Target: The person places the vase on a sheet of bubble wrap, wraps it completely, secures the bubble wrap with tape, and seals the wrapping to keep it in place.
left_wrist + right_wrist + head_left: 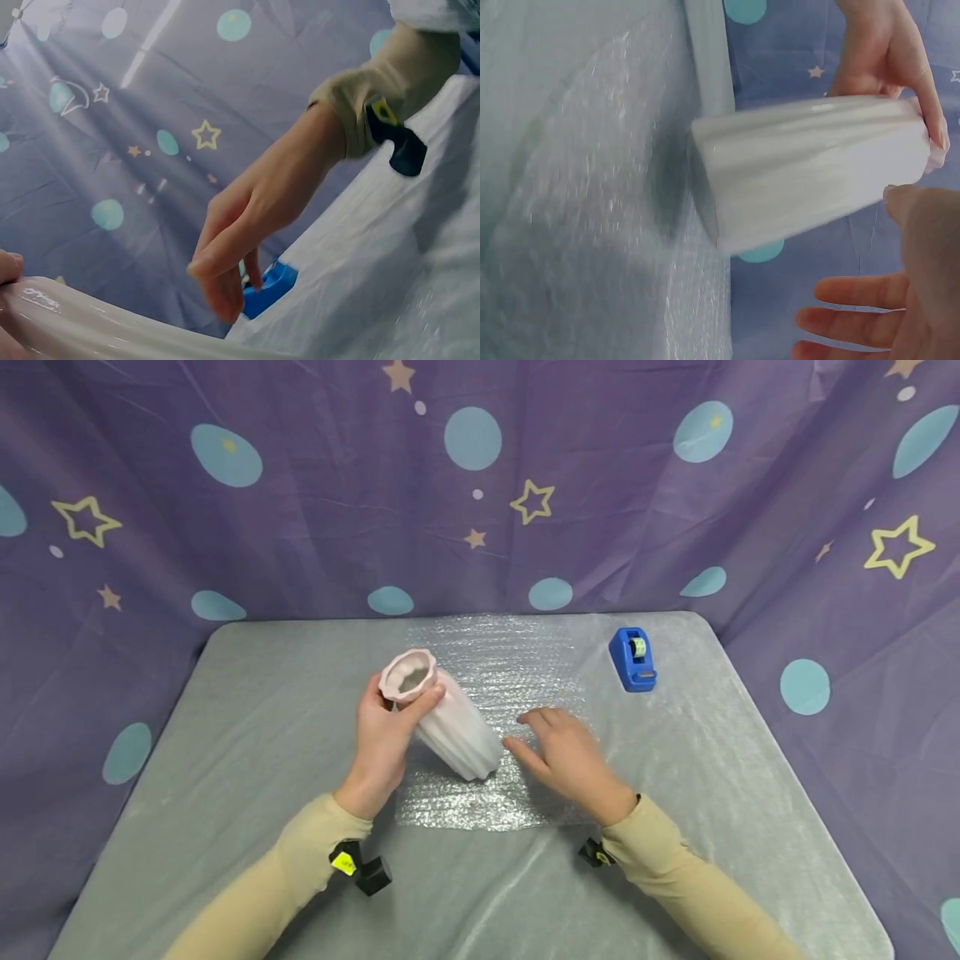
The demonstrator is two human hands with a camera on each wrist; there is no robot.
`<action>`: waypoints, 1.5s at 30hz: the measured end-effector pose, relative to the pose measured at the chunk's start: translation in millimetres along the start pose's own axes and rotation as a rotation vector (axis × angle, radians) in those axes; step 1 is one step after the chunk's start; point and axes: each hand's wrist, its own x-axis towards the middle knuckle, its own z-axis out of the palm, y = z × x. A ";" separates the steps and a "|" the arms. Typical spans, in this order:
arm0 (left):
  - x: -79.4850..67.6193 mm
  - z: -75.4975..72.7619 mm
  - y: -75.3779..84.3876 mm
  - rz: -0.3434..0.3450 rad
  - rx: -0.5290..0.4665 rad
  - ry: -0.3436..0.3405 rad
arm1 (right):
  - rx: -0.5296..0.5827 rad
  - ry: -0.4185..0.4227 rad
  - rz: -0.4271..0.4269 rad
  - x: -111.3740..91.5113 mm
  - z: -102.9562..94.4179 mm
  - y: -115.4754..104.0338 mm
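My left hand (382, 735) grips a white ribbed vase (461, 727) near its scalloped pinkish rim, thumb on the near side. The vase leans, its mouth up to the left and its base down to the right. In the right wrist view the base of the vase (802, 165) stands off the sheet below. Just right of the base hovers my right hand (566, 756), fingers spread and holding nothing. Under both lies a sheet of clear bubble wrap (517, 660), flat on the table. The right hand (251, 202) also appears beyond the vase in the left wrist view.
A blue tape dispenser (633, 662) with a roll of tape stands at the back right of the grey cloth-covered table (285, 718). Behind the table hangs a purple curtain (322, 502) with stars and pale blue spots.
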 end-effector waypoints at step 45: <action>-1.2 -14.2 -28.8 -0.130 -0.064 0.013 | 0.060 -0.014 0.011 -8.5 9.3 6.7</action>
